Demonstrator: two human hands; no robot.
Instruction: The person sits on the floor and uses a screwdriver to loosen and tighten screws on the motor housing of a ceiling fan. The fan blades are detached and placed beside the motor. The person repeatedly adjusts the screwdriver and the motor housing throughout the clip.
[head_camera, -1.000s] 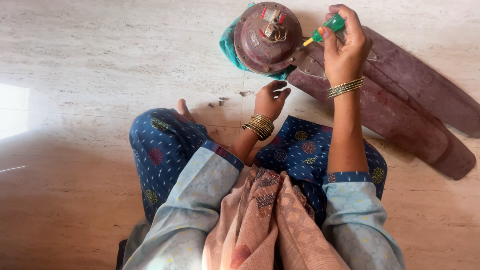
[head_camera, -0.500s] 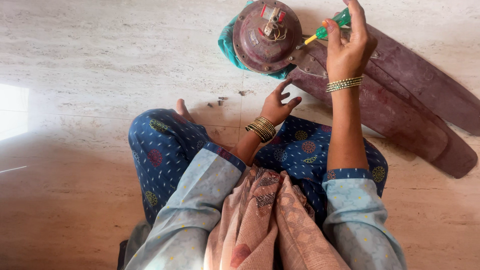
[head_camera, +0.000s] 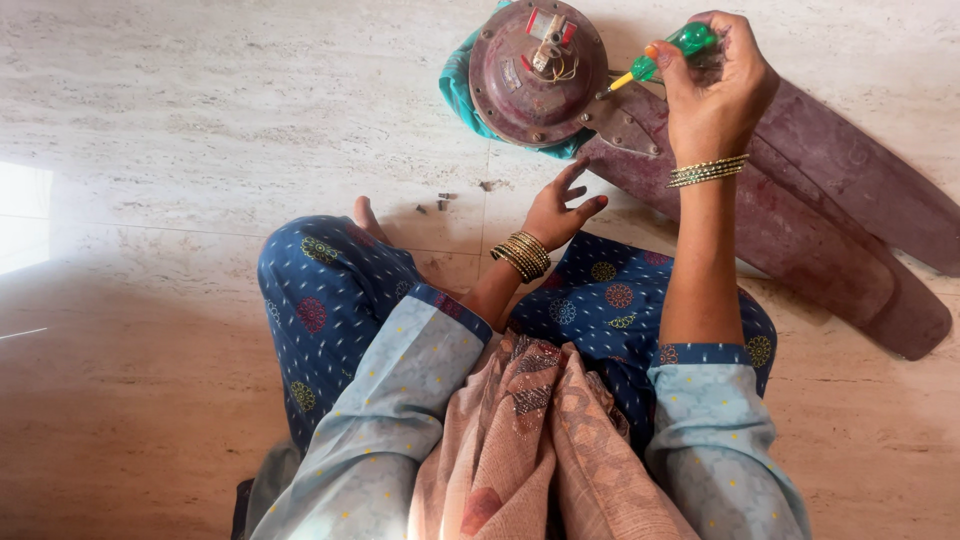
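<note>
Right hand (head_camera: 715, 95) grips screwdriver (head_camera: 665, 52)

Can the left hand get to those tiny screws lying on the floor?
Probably yes. The left hand hovers open and empty just right of the small screws, with only bare floor between them. The knee sits below, not in the way.

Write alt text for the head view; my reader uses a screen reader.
Seated on a stone floor, a person's right hand holds a green screwdriver to a ceiling fan motor; the left hand hovers open near small screws.
</note>
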